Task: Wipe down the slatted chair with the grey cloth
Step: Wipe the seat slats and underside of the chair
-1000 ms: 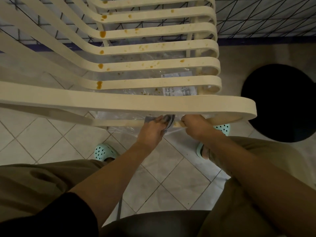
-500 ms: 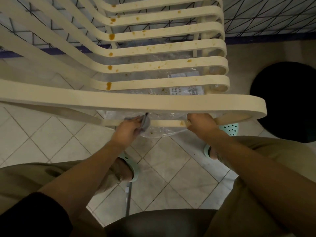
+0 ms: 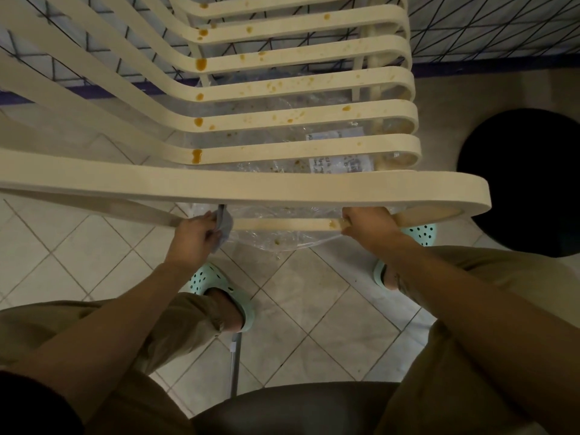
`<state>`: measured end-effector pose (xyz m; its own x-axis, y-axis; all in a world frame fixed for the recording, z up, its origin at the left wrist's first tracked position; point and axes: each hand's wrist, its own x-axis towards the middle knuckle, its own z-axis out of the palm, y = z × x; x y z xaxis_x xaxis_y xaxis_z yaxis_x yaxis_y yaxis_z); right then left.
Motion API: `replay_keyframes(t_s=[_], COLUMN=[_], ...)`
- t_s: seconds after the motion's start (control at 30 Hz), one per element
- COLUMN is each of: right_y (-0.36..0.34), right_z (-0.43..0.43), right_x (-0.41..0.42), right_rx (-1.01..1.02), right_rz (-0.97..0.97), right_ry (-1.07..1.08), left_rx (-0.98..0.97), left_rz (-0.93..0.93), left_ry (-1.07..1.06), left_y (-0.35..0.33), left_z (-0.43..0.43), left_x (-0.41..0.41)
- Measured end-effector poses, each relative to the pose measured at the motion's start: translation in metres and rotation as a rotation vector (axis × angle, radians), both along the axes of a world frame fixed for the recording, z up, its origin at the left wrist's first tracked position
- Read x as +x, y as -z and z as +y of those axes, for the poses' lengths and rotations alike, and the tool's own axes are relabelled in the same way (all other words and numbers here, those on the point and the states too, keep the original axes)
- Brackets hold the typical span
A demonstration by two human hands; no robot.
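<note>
The cream slatted chair (image 3: pixel 282 189) fills the upper view, its slats dotted with orange-brown stains. Under its wide front slat runs a thinner lower bar (image 3: pixel 282 224). My left hand (image 3: pixel 194 237) grips the grey cloth (image 3: pixel 224 226) and holds it against the left part of that bar. My right hand (image 3: pixel 367 224) grips the same bar further right, next to a brown stain. The wide slat hides the fingertips of both hands.
Clear plastic sheeting (image 3: pixel 282 243) with a printed label lies on the tiled floor under the chair. A round black mat (image 3: pixel 527 183) sits at right. A dark stool seat (image 3: pixel 292 409) is below me, and my feet wear mint clogs (image 3: pixel 219 290).
My left hand has slid the grey cloth leftward along the lower bar, away from my right hand. The right hand keeps its grip in the same place.
</note>
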<state>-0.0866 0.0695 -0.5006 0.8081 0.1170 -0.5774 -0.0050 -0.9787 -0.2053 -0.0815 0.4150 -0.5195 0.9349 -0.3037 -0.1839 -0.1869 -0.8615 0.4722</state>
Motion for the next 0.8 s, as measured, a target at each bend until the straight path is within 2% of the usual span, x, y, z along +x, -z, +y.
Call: replay_keyframes(t_s=[0.17, 0.47, 0.6, 0.8], right_y=[0.001, 0.004, 0.007, 0.010], right_z=[-0.001, -0.002, -0.002, 0.000], right_x=[-0.001, -0.002, -0.003, -0.002], right_rx=[0.016, 0.050, 0.058, 0.099], right_rz=[-0.008, -0.009, -0.040, -0.079], right_ry=[0.004, 0.044, 0.058, 0.086], left_rx=[0.031, -0.036, -0.076, 0.043], left_rz=[0.025, 0.009, 0.077, 0.093], left_ry=[-0.055, 0.076, 0.096, 0.185], left_y=[0.011, 0.008, 0.014, 0.009], left_z=[-0.025, -0.127, -0.156, -0.202], left_x=[-0.005, -0.012, -0.015, -0.017])
